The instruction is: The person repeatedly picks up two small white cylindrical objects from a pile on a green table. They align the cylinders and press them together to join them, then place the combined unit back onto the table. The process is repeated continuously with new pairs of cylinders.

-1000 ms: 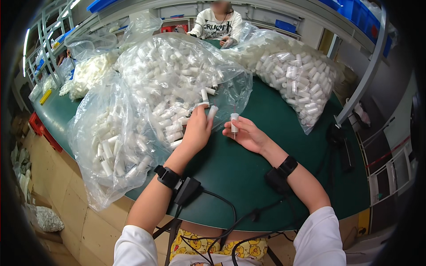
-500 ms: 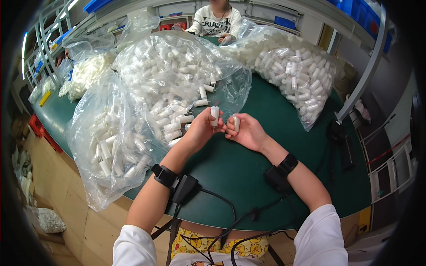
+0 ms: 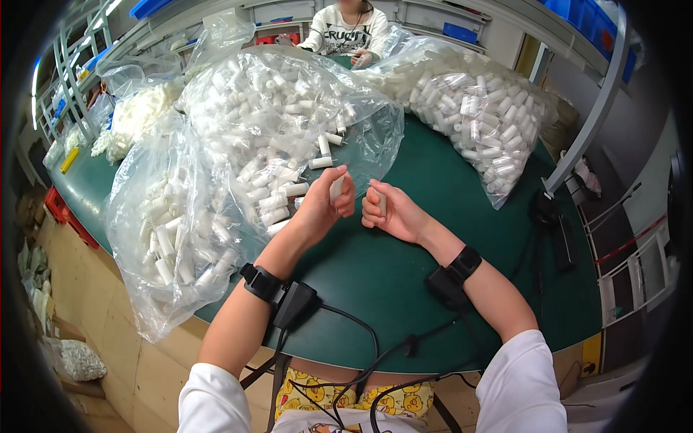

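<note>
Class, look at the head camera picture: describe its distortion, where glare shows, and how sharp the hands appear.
Head view: fisheye bending curves the green table edge and shelving, with black corners at the rim; overhead light glares on the clear plastic bags of white tubes; left hand and right hand, each holding a small white tube, look fairly sharp; shadows are soft.

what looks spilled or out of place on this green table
A few small white plastic tubes have slid out of the open mouth of the big clear plastic bag onto the green table, near the left hand. Each hand holds one tube; the right hand is close beside. Nothing looks damaged.
</note>
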Tool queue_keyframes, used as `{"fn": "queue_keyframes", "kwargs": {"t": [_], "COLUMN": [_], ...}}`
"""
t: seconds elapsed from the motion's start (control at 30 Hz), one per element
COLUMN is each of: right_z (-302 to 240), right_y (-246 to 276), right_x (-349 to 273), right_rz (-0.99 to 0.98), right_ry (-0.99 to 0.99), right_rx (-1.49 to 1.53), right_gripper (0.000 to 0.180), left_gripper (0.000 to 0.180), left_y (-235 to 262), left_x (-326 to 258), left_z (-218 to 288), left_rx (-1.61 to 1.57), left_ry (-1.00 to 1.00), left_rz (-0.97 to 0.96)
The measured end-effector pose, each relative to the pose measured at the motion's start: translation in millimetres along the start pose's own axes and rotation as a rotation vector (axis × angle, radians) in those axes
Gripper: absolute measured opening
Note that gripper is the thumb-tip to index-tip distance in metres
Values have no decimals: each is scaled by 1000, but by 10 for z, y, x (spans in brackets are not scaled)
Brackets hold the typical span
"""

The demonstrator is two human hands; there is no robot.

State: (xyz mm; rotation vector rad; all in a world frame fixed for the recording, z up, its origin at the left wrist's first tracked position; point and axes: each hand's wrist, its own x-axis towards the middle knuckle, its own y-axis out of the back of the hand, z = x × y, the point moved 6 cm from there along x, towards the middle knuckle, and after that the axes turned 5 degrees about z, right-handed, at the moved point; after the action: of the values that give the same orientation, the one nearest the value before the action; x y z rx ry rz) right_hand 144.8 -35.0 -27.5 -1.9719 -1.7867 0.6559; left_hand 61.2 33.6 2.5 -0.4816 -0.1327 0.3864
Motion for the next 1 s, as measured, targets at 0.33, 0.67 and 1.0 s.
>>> {"fn": "queue_keyframes", "kwargs": {"t": [0.33, 0.67, 1.0], "right_z": [16, -51, -16], "right_y": [63, -66, 195], "right_x": [22, -34, 1], "right_rz": [-39, -105, 90], "right_ry": [-7, 1, 105], "right_rx": [-1, 101, 27], "right_gripper": [34, 40, 13], "left_gripper": [29, 32, 21], "left_y": [-64, -159, 18], "left_x": [-41, -64, -2], "left_z": [-12, 72, 75], "left_rx": [80, -110, 34], "left_ry": [49, -43, -193], "left_rz": [-83, -134, 153]}}
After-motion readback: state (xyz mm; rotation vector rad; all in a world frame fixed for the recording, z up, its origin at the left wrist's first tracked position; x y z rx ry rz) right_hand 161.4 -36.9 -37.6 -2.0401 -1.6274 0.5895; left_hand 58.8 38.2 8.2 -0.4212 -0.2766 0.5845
